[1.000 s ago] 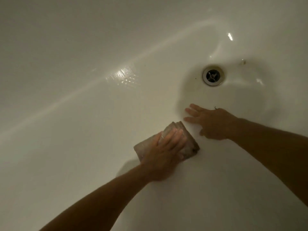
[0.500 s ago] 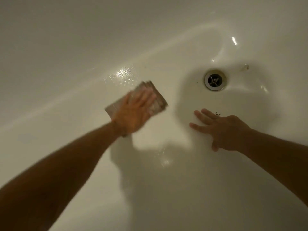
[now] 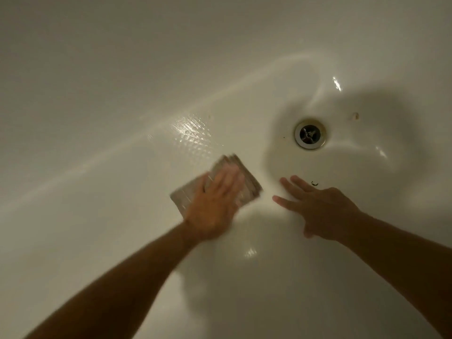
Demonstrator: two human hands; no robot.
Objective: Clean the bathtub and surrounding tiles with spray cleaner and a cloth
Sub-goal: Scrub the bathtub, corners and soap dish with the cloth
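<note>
Bare bathtub (image 3: 97,241) floor lies left of cloth (image 3: 247,177); right hand (image 3: 322,211) blocks its right.

Cloth (image 3: 247,178) lies on bathtub (image 3: 122,69) floor; drain (image 3: 310,134) right, behind.

Left hand (image 3: 215,209) presses a folded cloth (image 3: 247,184) flat on the tub (image 3: 97,94) floor; right hand (image 3: 322,211) rests spread beside it, below the drain (image 3: 310,134).
</note>
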